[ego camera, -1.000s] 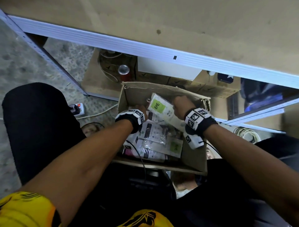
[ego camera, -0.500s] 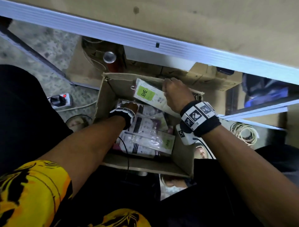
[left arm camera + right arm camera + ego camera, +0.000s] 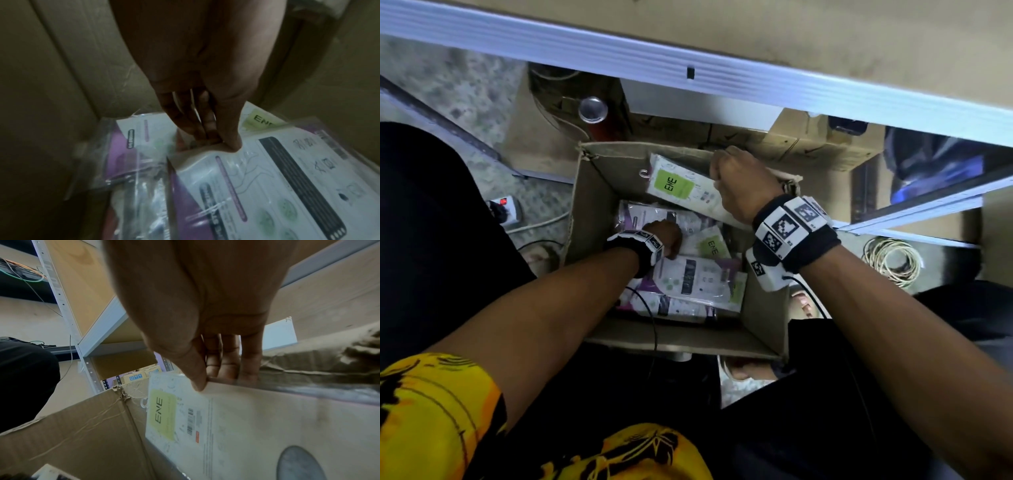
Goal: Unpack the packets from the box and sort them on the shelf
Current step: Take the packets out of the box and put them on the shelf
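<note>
An open cardboard box sits on the floor between my legs, with several white and purple plastic packets lying in it. My right hand pinches the edge of a white packet with a green ENE label, held tilted near the box's far wall. My left hand is down in the box, thumb and fingers pinching the top edge of a white and purple packet lying on the pile.
A shelf board with a pale metal rail runs across the top. Under it stand cardboard boxes and a metal can. A power strip lies on the floor at left, a coil of cable at right.
My right hand has lifted the ENE packet up and toward the box's far wall. My left hand has reached deeper into the box and taken the edge of a packet on the pile.
</note>
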`<state>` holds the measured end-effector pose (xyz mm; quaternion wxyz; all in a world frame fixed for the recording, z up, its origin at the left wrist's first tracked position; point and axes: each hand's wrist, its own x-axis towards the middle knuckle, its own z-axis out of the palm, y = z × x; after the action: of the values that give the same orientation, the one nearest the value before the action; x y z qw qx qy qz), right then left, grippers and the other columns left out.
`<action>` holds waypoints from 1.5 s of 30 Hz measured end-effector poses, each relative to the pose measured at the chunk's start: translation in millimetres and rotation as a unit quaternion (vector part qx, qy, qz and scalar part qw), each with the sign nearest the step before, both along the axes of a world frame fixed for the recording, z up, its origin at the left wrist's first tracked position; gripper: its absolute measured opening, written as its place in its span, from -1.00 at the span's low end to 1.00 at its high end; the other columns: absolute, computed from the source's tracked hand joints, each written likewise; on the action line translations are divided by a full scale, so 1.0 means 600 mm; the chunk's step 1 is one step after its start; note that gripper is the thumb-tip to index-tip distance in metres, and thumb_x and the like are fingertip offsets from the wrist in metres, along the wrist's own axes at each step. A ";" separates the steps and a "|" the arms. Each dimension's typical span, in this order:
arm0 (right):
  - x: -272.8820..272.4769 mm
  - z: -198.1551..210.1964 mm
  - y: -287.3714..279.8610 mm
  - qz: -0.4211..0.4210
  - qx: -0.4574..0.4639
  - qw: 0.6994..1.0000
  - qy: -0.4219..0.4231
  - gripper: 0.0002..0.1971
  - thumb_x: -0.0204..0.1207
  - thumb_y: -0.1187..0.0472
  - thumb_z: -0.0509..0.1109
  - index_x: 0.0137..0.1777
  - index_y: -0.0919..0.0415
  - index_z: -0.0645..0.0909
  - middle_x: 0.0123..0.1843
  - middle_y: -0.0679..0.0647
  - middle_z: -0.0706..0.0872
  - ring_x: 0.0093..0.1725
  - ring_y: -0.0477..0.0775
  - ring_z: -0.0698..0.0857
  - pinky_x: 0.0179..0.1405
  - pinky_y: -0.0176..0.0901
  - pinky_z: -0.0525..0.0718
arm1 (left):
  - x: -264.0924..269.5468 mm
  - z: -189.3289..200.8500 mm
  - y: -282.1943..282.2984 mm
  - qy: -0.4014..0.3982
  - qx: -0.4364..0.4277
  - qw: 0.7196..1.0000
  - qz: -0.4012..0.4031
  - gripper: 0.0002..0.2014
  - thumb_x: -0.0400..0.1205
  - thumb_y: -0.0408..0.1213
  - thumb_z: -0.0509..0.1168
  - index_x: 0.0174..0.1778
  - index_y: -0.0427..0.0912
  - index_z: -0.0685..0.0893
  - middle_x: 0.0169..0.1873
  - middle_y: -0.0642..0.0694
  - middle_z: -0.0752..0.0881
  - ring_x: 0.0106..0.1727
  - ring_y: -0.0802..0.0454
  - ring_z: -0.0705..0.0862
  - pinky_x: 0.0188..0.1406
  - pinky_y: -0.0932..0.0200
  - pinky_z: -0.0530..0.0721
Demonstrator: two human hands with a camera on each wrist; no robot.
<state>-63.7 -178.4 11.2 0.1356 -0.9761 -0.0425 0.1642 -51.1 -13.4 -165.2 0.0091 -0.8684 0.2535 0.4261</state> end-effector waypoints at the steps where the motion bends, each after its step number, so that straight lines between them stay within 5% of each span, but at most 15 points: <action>1: 0.001 0.001 0.002 -0.001 0.001 1.000 -0.001 -0.74 0.59 0.42 0.31 0.26 0.29 0.53 0.30 0.23 0.57 0.31 0.25 0.55 0.15 0.03 0.54 | -0.006 -0.001 -0.007 0.001 -0.008 1.000 -0.005 -0.77 0.46 -0.24 0.50 0.01 -0.16 0.79 0.16 -0.28 0.71 0.12 -0.28 0.72 -0.05 0.07 0.61; 11: -0.007 -0.003 -0.005 -0.017 0.005 1.000 -0.004 -0.80 0.58 0.41 0.31 0.17 0.24 0.56 0.22 0.20 0.60 0.23 0.23 0.57 0.16 0.16 0.63 | -0.040 -0.010 -0.052 0.008 -0.007 0.999 -0.046 -0.70 0.58 -0.37 0.37 0.23 -0.29 0.70 0.22 -0.33 0.68 0.21 -0.29 0.70 0.07 -0.05 0.68; 17: 0.000 -0.005 -0.005 -0.005 0.003 1.000 -0.010 -0.77 0.58 0.42 0.29 0.21 0.28 0.55 0.24 0.23 0.60 0.26 0.26 0.56 0.11 0.05 0.56 | -0.051 -0.015 -0.040 0.037 -0.014 0.998 -0.042 -0.73 0.60 -0.33 0.34 0.22 -0.26 0.62 0.18 -0.32 0.66 0.13 -0.29 0.70 -0.09 0.04 0.60; 22: 0.004 -0.012 -0.006 -0.006 0.003 1.000 -0.019 -0.75 0.58 0.41 0.32 0.25 0.26 0.54 0.24 0.21 0.60 0.27 0.24 0.56 0.04 -0.02 0.50 | -0.051 -0.010 -0.030 0.085 -0.011 0.996 -0.021 -0.65 0.54 -0.25 0.46 0.22 -0.27 0.69 0.19 -0.30 0.71 0.16 -0.25 0.72 0.15 -0.05 0.72; 26: -0.003 -0.015 -0.005 -0.012 -0.009 1.000 -0.020 -0.66 0.56 0.40 0.35 0.33 0.26 0.52 0.27 0.19 0.59 0.28 0.22 0.55 0.03 0.01 0.54 | -0.046 0.005 -0.031 0.090 -0.022 0.996 -0.009 -0.63 0.46 -0.19 0.56 0.16 -0.23 0.79 0.15 -0.26 0.77 0.14 -0.20 0.75 0.11 0.05 0.74; 32: -0.019 -0.014 0.003 0.013 -0.013 1.000 -0.008 -0.60 0.54 0.43 0.37 0.37 0.33 0.50 0.35 0.25 0.59 0.34 0.26 0.57 0.17 0.06 0.60 | -0.031 0.068 -0.019 0.049 -0.049 0.997 -0.038 -0.74 0.42 -0.16 0.59 -0.01 -0.16 0.87 0.00 -0.17 0.84 0.05 -0.16 0.79 0.06 0.01 0.76; 39: -0.011 0.012 0.028 0.031 -0.047 0.998 -0.030 -0.77 0.53 0.41 0.34 0.18 0.28 0.55 0.18 0.29 0.67 0.11 0.37 0.69 -0.09 0.08 0.61 | -0.037 0.174 0.019 -0.006 -0.090 0.994 -0.062 -0.83 0.44 -0.19 0.59 -0.09 -0.13 0.88 -0.08 -0.08 0.86 0.00 -0.06 0.79 -0.04 0.17 0.69; 45: -0.018 0.050 0.044 0.016 -0.029 0.998 -0.056 -0.84 0.52 0.36 0.31 0.07 0.18 0.53 0.08 0.25 0.69 0.05 0.35 0.69 -0.03 0.04 0.67 | -0.036 0.282 0.051 -0.042 -0.156 0.984 -0.070 -0.84 0.43 -0.20 0.59 -0.10 -0.10 0.85 -0.12 -0.03 0.85 -0.06 0.01 0.76 -0.05 0.16 0.68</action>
<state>-74.4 -152.0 41.4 0.1022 -0.9865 -0.0610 0.1128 -72.4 17.0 3.7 -0.0864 -0.8562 0.3764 0.3432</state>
